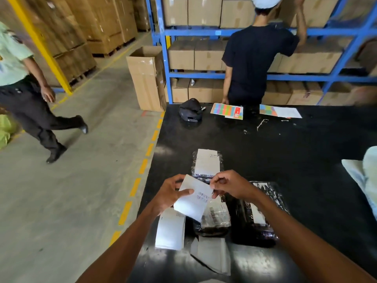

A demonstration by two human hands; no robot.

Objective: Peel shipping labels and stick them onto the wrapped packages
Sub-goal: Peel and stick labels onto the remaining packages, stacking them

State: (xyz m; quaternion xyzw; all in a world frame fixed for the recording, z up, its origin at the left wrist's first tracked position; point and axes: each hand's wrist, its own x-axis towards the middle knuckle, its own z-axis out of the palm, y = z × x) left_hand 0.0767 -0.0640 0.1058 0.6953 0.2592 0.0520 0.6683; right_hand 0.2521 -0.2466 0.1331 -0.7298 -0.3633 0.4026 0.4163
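Observation:
Both hands hold one white shipping label [191, 203] above the black table [285, 160]. My left hand [170, 194] grips its left side with the thumb across the face. My right hand [228, 185] pinches its upper right corner. Three plastic-wrapped dark packages lie below: the far package [207, 163] carries a white label, the middle package [215, 221] sits partly under the held label, and the right package [259, 217] lies beside my right forearm. A stack of white labels [170, 231] rests near the table's left edge.
Discarded backing paper [212, 254] lies near me. A black helmet-like object [190, 110] and coloured sheets [227, 111] sit at the far edge. A person in a dark shirt [255, 62] stands at blue shelving. Another person [24, 94] walks on the floor at left. White bags [365, 180] are at right.

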